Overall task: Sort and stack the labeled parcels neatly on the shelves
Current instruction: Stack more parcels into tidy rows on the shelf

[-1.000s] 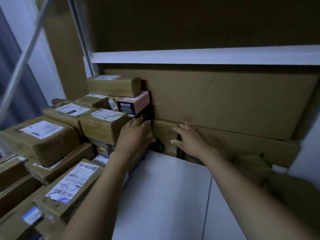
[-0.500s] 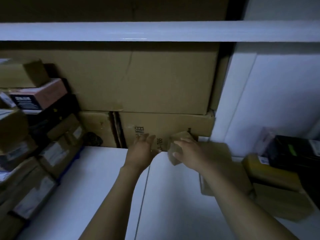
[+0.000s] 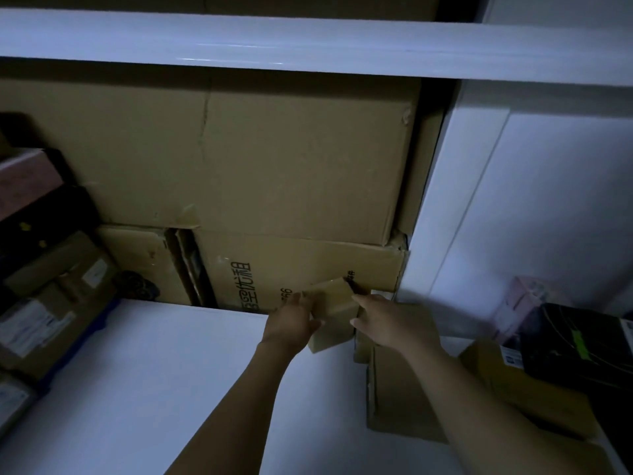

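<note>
Since half a second ago, the left hand (image 3: 291,325) has closed in from beside the small box (image 3: 334,313) and is now gripping its left side, while the view has slid a little further right. A second ago both hands were over at the parcel stack (image 3: 51,296) on the left; that stack is now sitting at the frame's left edge.

Both hands are holding the small box between them, the right hand (image 3: 390,325) pressing on its right side with fingers curled over the edge. The box is tilting, raised just off the white shelf (image 3: 154,371), right in front of the printed carton (image 3: 301,269) at the back.

That carton is lying under a big plain carton (image 3: 239,149) filling the bay up to the upper shelf board (image 3: 308,42). On the right, flat brown parcels (image 3: 404,399) are lying under the right forearm, with a black parcel (image 3: 579,344) and a pink one (image 3: 520,303) beyond. Both arms are reaching forward, nearly straight.
</note>
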